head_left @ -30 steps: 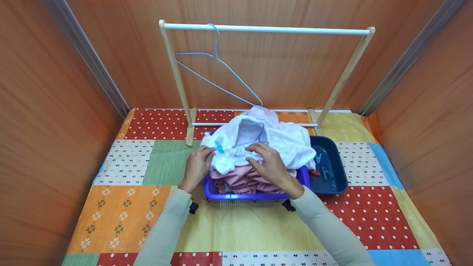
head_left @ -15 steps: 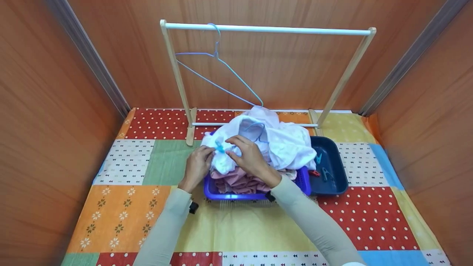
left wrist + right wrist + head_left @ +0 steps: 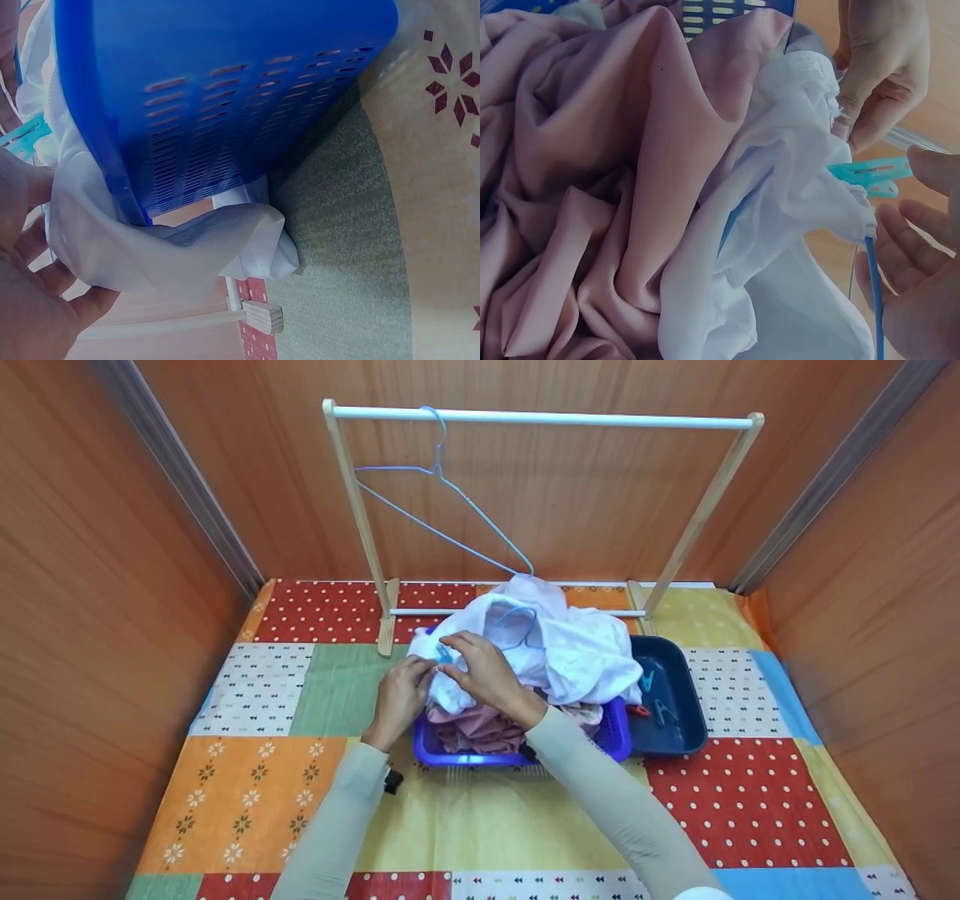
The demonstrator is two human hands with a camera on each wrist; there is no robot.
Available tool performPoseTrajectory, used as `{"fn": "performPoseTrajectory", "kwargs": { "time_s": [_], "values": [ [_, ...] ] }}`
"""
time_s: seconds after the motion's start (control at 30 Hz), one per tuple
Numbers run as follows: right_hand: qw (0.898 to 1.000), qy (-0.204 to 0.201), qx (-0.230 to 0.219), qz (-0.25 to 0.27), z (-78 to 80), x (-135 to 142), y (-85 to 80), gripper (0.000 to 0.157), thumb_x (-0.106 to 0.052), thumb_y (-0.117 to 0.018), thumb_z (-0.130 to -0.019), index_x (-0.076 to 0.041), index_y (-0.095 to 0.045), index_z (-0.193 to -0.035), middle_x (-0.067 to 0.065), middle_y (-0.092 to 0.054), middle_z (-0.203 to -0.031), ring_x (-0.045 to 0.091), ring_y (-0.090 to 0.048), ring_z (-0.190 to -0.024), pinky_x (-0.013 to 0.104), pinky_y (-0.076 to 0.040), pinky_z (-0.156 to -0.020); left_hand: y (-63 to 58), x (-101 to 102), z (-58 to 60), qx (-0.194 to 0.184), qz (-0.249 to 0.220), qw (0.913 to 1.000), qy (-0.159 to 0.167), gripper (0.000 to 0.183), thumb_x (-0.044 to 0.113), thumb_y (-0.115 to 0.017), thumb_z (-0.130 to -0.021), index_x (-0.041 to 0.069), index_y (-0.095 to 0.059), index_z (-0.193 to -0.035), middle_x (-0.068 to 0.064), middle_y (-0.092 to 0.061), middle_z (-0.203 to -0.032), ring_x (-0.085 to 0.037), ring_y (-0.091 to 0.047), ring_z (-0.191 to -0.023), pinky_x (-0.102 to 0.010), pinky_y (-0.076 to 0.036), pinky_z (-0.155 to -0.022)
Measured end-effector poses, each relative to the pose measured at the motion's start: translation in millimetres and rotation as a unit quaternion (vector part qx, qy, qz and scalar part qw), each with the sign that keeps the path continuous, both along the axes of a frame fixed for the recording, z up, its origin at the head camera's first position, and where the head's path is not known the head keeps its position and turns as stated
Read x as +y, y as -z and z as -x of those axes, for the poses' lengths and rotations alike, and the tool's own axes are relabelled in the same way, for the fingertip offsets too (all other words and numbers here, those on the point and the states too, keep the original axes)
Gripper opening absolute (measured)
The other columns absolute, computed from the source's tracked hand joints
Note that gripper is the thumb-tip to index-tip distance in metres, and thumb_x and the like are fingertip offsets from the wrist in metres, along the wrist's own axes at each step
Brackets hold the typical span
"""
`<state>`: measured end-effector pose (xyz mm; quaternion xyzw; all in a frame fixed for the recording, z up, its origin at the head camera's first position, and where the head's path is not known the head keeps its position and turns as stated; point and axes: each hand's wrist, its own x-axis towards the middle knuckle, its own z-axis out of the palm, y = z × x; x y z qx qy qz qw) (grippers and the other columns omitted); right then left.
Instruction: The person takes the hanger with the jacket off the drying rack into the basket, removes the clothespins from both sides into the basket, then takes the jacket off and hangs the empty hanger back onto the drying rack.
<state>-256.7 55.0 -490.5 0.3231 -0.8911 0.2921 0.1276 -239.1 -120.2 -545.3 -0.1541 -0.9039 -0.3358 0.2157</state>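
Observation:
A white garment (image 3: 592,656) is heaped over a purple-blue basket (image 3: 469,759), with a blue hanger (image 3: 534,628) partly inside its opening. My left hand (image 3: 400,699) pinches the garment's edge at the basket's left side; the left wrist view shows cloth (image 3: 150,255) draped past those fingers. A turquoise clothespin (image 3: 866,172) is clipped on the garment close by. My right hand (image 3: 484,671) reaches across to it, and in the right wrist view the thumb (image 3: 930,171) is right at the clothespin's end, the other fingers loosely bent below it. Pink cloth (image 3: 487,727) lies beneath in the basket.
Behind the basket stands a wooden rack with a white bar (image 3: 600,420), from which another blue hanger (image 3: 480,514) hangs, its lower corner close over the heap. A dark tray (image 3: 682,735) with several clothespins (image 3: 663,712) sits at the right. Wooden panels (image 3: 97,622) enclose the space.
My right hand has moved left, from over the garment's opening to the turquoise clothespin. The left hand has stayed where it was, pinching the garment.

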Motion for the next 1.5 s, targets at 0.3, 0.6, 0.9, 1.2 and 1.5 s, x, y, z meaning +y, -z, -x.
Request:
{"fn": "performPoseTrajectory", "kwargs": {
  "time_s": [0.3,0.6,0.9,1.2,1.5],
  "values": [
    [1.0,0.014,0.003,-0.018,0.2,-7.6,0.4,0.033,-0.02,-0.07,-0.092,-0.004,-0.067,-0.121,0.008,-0.07,-0.115,0.024,-0.066,-0.108,0.037,-0.053,-0.094,-0.7,0.8,-0.6,0.001,0.005,1.0,0.003,0.017,0.017,-0.063,-0.096,0.005,-0.076,-0.095,-0.008,-0.071,-0.09,-0.028,-0.068,-0.084,-0.045,-0.055,-0.075],
    [1.0,0.025,-0.012,-0.013,-0.4,-11.0,-0.6,0.034,-0.02,-0.069,-0.092,-0.003,-0.065,-0.122,0.009,-0.071,-0.11,0.024,-0.068,-0.103,0.037,-0.055,-0.091,-0.7,-0.4,-1.3,-0.017,0.005,0.9998,-0.003,0.014,0.011,-0.066,-0.094,0.006,-0.076,-0.101,-0.008,-0.072,-0.093,-0.028,-0.068,-0.088,-0.046,-0.055,-0.077],
    [0.999,0.041,0.004,-0.002,-0.6,-13.0,1.4,0.016,-0.016,-0.07,-0.091,-0.009,-0.07,-0.105,0.005,-0.072,-0.1,0.022,-0.069,-0.091,0.037,-0.056,-0.081,-0.3,-0.3,-1.4,-0.01,0.001,0.9999,-0.002,0.013,0.01,-0.067,-0.092,0.006,-0.076,-0.101,-0.008,-0.071,-0.092,-0.028,-0.068,-0.086,-0.045,-0.055,-0.076],
    [0.999,0.048,0.011,0.015,1.1,-16.3,0.5,0.005,-0.009,-0.069,-0.089,-0.013,-0.068,-0.092,0.001,-0.072,-0.09,0.019,-0.069,-0.082,0.035,-0.056,-0.071,-0.7,-0.3,0.0,-0.01,0.005,0.9999,-0.008,0.015,0.008,-0.066,-0.092,0.008,-0.077,-0.102,-0.007,-0.071,-0.091,-0.026,-0.068,-0.086,-0.044,-0.055,-0.075],
    [0.993,0.022,-0.009,0.112,2.2,-13.4,0.1,0.003,-0.01,-0.067,-0.091,-0.01,-0.069,-0.089,0.002,-0.073,-0.089,0.015,-0.07,-0.085,0.033,-0.057,-0.077,-1.6,0.1,-0.2,-0.012,0.005,0.9999,-0.006,0.014,0.008,-0.066,-0.092,0.005,-0.076,-0.101,-0.008,-0.072,-0.094,-0.028,-0.068,-0.089,-0.045,-0.055,-0.079]
  ]
}}
